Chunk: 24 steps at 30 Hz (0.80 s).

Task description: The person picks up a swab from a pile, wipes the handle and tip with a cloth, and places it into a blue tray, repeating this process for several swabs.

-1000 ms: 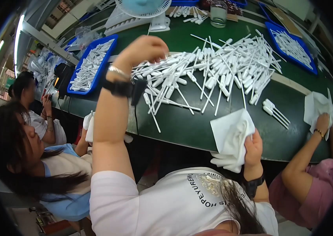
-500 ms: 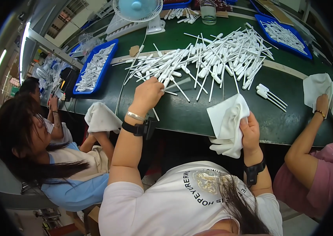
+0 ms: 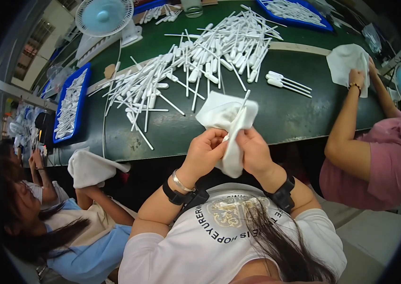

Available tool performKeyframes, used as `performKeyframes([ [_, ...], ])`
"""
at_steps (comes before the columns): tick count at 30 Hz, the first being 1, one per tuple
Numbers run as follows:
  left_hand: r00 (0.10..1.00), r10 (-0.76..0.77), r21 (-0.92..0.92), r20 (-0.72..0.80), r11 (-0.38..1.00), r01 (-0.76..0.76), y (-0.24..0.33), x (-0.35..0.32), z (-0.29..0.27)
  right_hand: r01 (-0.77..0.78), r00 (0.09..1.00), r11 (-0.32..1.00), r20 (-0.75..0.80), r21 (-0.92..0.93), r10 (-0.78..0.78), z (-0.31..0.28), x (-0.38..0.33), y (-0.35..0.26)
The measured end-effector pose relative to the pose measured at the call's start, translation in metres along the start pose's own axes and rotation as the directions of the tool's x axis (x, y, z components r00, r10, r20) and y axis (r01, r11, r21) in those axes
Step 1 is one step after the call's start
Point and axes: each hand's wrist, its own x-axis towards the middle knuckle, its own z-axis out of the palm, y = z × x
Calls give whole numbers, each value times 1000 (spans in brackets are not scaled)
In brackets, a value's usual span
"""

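In front of my body, my left hand (image 3: 207, 150) and my right hand (image 3: 254, 150) are close together around a white cloth (image 3: 214, 111). A white plastic dropper pipette (image 3: 246, 98) sticks up out of the cloth's fold, its lower part hidden by cloth and fingers. My left fingers pinch the pipette's lower end at the fold, while my right hand grips the cloth around it. Beyond them a big heap of similar pipettes (image 3: 210, 57) is spread across the green table (image 3: 172, 135). Several more pipettes (image 3: 288, 84) lie side by side to the right of the heap.
Blue trays of pipettes stand at the left (image 3: 85, 90) and far right (image 3: 326, 22). A fan (image 3: 103, 16) and a glass jar (image 3: 192, 8) are at the back. Co-workers sit on both sides, each handling a white cloth (image 3: 349, 66), (image 3: 91, 168).
My left hand has come back from the heap to my right hand, and a pipette now stands in the cloth. The whole view has shifted, moving the table leftward and up.
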Motion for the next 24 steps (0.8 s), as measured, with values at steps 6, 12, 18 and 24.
performKeyframes([
  [6, 976, 209, 331, -63, 927, -177, 0, -5, 10, 26, 997, 983, 78, -180, -12, -8, -2, -2],
  [12, 949, -216, -114, 230, 962, 247, 10, -11, -12, -87, 962, 982, 240, -169, 126, -20, -6, -8],
  [18, 988, -58, -213, 140, 973, 88, 2, -13, -7, -144, 961, 987, 228, -69, 156, -8, -7, 4],
  [24, 999, -19, -146, 44, 989, 25, -6, -14, -6, -73, 985, 984, 141, -165, 96, -6, -8, 14],
])
